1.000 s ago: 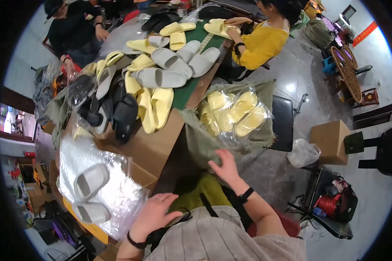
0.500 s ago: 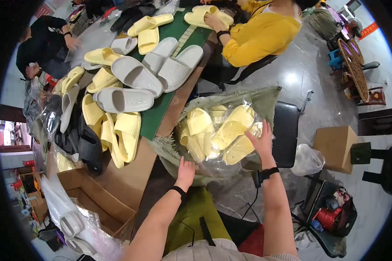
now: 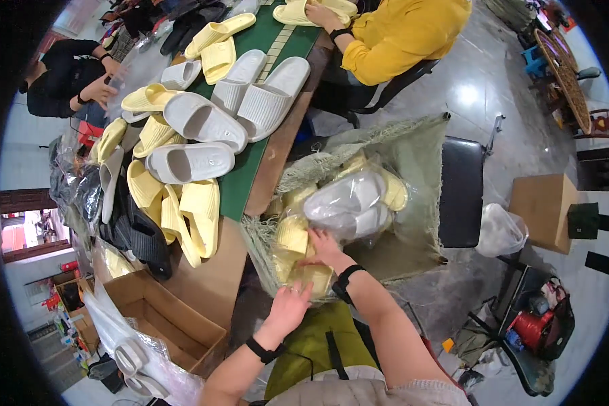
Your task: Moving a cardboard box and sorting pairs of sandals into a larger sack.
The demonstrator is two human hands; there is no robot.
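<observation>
Right hand [image 3: 323, 247] closed in a grip on a clear plastic-wrapped pair of pale yellow foam slides [image 3: 303, 265], fingers curled over its top edge, black band at the wrist. Left hand [image 3: 287, 308] just below and beside that grip, fingers half bent and pressed against the bag's lower edge; cannot tell whether actually clasping anything. Held pair sitting at the near mouth of a large green woven sack [image 3: 413, 203], just beside the desk's [image 3: 213, 284] brown edge. Directly beyond the grip, inside the same sack, a clear bag of white foam slides [image 3: 345, 203], with further yellow pairs packed around it. Left of the grip, on the desk, loose yellow, grey-white and black slides [image 3: 183, 169] heaped together over a green mat [image 3: 277, 40]. Down and left of the grip, an open cardboard box [image 3: 166, 321]. Far beyond the grip, a person in a yellow top [image 3: 402, 34] handling yellow slides.
</observation>
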